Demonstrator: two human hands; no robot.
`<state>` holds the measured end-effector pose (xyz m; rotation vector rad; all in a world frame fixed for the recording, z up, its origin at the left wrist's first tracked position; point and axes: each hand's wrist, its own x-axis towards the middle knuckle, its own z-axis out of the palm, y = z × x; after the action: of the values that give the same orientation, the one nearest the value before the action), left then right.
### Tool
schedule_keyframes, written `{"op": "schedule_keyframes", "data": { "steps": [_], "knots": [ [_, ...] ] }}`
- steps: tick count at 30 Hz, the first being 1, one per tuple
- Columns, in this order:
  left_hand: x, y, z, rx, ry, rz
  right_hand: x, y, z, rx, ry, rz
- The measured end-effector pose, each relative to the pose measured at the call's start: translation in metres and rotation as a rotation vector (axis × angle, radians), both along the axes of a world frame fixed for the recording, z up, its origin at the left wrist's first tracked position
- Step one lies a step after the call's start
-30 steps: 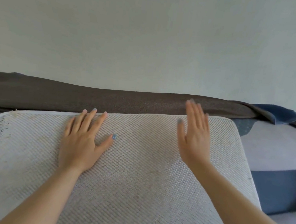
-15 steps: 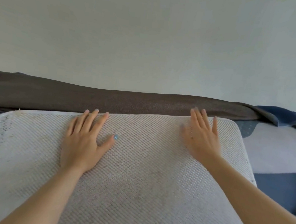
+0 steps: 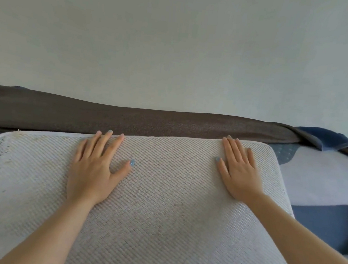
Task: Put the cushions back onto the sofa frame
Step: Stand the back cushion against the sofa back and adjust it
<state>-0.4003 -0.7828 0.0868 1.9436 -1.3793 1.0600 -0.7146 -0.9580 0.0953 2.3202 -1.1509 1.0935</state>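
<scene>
The cushion (image 3: 172,206) is laid flat right under both hands and fills most of the lower view. Its far edge is butted up against the brown fabric (image 3: 148,122) stretched along the back. The left hand (image 3: 95,167) is pressed palm-down on the far-left part, fingers straight and a bit spread, thumb stuck out sideways, fingertips reaching the far edge. The right hand (image 3: 239,174) is laid flat near the far-right corner, fingers straight and closer together. Nothing is gripped by either one, and they're set well apart. The cushion cover is woven in a pale grey-beige diagonal rib, with rounded corners, a whitish piped edge and dark specks on the left. To the right, a pale grey stretch of the sofa frame (image 3: 323,180) can be seen, dark blue below it. A blue cloth (image 3: 327,137) is bunched at the brown fabric's end.
</scene>
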Motion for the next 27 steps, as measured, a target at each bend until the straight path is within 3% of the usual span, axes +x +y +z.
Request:
{"op": "schedule_keyframes", "data": {
  "steps": [4, 8, 9, 13, 16, 20, 22, 24, 27],
  "knots": [
    [0.0, 0.001, 0.001, -0.007, -0.002, -0.006, -0.013, 0.0, 0.024, -0.071, -0.367, -0.071],
    [-0.002, 0.001, 0.001, -0.004, -0.01, -0.004, -0.014, -0.014, 0.003, 0.109, -0.138, -0.118],
    [-0.002, 0.001, 0.001, -0.009, -0.01, -0.009, -0.017, -0.016, 0.012, 0.128, -0.147, -0.121],
    [-0.004, 0.002, 0.002, -0.016, -0.002, -0.012, -0.032, -0.014, 0.026, 0.023, -0.483, -0.139],
    [-0.005, 0.002, 0.002, -0.007, -0.004, -0.013, -0.03, -0.025, 0.004, 0.135, -0.291, -0.164],
    [-0.004, 0.003, 0.003, -0.009, 0.004, -0.01, -0.041, -0.023, 0.023, 0.071, -0.536, -0.135],
    [-0.005, 0.002, 0.003, -0.003, 0.007, -0.005, -0.038, -0.025, 0.011, 0.076, -0.454, -0.158],
    [-0.007, 0.001, 0.002, -0.002, 0.005, -0.008, -0.041, -0.033, 0.012, 0.209, -0.284, -0.169],
    [-0.003, 0.004, 0.003, -0.023, 0.008, -0.012, -0.054, -0.035, 0.042, 0.237, -0.38, -0.113]
  ]
}}
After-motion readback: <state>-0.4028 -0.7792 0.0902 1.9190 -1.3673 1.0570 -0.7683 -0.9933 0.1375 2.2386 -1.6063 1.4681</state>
